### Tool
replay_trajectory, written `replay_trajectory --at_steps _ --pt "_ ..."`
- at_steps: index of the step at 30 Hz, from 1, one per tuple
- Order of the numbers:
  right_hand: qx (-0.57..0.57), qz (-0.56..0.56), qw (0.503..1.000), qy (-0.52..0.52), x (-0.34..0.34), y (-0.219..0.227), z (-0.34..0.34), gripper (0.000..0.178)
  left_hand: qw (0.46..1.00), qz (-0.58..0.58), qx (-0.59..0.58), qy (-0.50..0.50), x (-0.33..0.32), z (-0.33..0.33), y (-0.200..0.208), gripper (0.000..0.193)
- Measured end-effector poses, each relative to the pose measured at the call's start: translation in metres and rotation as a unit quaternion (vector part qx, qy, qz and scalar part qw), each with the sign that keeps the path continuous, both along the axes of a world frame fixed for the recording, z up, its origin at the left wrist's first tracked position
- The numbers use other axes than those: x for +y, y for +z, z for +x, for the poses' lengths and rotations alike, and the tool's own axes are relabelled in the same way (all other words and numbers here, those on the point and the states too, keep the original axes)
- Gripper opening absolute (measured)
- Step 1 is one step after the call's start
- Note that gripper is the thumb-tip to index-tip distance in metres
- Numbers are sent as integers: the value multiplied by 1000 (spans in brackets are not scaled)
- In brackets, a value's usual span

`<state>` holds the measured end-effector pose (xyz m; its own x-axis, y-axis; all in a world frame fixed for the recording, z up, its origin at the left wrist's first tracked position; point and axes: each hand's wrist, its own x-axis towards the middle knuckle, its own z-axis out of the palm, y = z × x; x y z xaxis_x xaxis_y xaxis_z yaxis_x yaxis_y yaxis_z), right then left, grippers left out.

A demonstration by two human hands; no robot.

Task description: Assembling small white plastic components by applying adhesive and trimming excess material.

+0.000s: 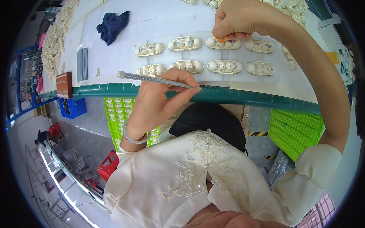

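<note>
My left hand (154, 100) is closed in a pinch on a slim grey metal rod-like tool (152, 78) with a ridged shaft, held above the table's near edge. Its pale blunt end points left. My right hand (241, 21) reaches to the back row, fingers closed on a small orange piece (219, 38) whose kind I cannot make out. That piece is at the top of a cream oval plastic part (228, 45) with round domes. Beside it stand similar cream parts (185, 43) in two rows, some with a bracket on top. The right fingertips are partly hidden.
A dark blue cloth (113, 27) lies at the back left. Grey strips (82, 64) and a brown block (64, 85) are near the left end. Piles of cream parts (57, 41) line the far left. A green edge (110, 90) borders the table; green trays (296, 131) sit below.
</note>
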<state>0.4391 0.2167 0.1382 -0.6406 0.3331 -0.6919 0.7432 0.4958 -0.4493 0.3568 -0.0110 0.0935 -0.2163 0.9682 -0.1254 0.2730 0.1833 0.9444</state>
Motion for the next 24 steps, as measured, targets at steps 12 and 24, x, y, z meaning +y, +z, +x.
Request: replay_trajectory --at_steps 12,24 --pt "12 -17 1000 12 6 -1 2 22 998 50 22 27 13 9 1 9" --pt "206 -21 971 -118 6 11 103 24 988 140 62 -6 41 40 -7 10"
